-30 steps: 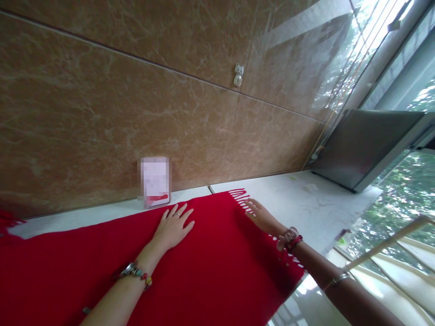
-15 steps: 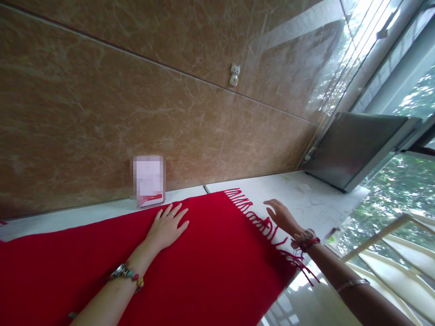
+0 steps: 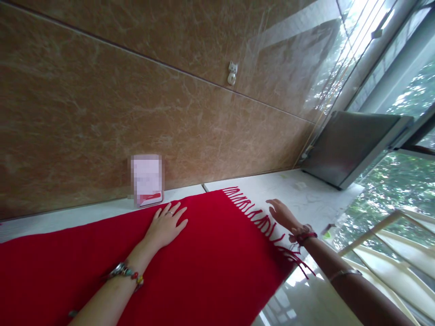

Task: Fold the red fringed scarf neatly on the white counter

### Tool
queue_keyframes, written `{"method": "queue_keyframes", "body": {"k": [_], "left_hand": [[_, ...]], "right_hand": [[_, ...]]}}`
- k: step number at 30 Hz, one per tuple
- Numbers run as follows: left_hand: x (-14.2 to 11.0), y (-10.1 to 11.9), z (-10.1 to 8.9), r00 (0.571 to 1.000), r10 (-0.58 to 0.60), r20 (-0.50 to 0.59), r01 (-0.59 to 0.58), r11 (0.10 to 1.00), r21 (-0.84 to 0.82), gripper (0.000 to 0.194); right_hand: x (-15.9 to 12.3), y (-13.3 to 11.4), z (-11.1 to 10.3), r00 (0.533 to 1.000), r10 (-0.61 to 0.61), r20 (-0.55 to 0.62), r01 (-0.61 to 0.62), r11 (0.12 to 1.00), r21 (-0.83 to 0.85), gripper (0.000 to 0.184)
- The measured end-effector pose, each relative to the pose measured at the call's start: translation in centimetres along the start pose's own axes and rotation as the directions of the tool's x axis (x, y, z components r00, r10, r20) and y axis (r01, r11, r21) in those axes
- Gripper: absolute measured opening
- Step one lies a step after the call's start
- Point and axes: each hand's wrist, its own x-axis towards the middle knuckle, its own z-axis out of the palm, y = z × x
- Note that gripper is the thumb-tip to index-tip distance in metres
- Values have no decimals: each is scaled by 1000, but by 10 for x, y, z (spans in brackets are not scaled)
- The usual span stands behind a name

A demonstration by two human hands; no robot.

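Left hand (image 3: 166,230) lies flat on the red scarf (image 3: 204,262), fingers spread, seemingly to steady it, while the right hand (image 3: 282,214) hangs beyond its fringe (image 3: 263,221), fingers close together, pinching nothing.

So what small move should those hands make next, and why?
Perhaps the right hand should straighten the tassels of the red scarf: they lie crooked and bunched towards the near corner, that hand is beside them, and the left hand rests on the scarf.
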Motion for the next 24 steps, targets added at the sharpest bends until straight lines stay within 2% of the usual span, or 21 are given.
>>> {"method": "queue_keyframes", "body": {"k": [3, 6, 8, 11, 14, 16, 18, 20, 21, 24], "left_hand": [[0, 0, -1, 1000, -1, 1, 1, 1000, 2, 47], [0, 1, -2, 1000, -8, 1, 8, 1000, 10, 47], [0, 1, -3, 1000, -12, 8, 12, 1000, 12, 47], [0, 1, -3, 1000, -18, 17, 17, 1000, 10, 47], [0, 1, -2, 1000, -13, 8, 13, 1000, 3, 48], [0, 0, -1, 1000, -9, 0, 9, 1000, 5, 48], [0, 0, -1, 1000, -11, 3, 11, 1000, 9, 47], [0, 0, -1, 1000, -16, 11, 16, 1000, 12, 47], [0, 0, -1, 1000, -16, 13, 16, 1000, 13, 48], [0, 0, -1, 1000, -12, 10, 12, 1000, 21, 48]], "right_hand": [[-20, -29, 1, 993, -110, -45, 115, 985, 127, 31], [-36, -52, 7, 971, -237, -29, 238, 952, 193, 29], [-36, -48, 11, 976, -219, -5, 217, 965, 145, 29], [-28, -20, 11, 994, -108, 2, 108, 992, 71, 28], [-24, -3, -2, 994, -44, -104, 53, 995, 87, 28], [-32, -10, -13, 990, -43, -137, 64, 986, 153, 26], [-44, -27, -21, 994, -102, -34, 107, 968, 227, 24], [-57, -43, -25, 976, -184, 114, 149, 954, 261, 25], [-61, -47, -24, 966, -212, 151, 170, 953, 250, 26], [-61, -40, -18, 970, -220, 107, 203, 968, 150, 28]]}}
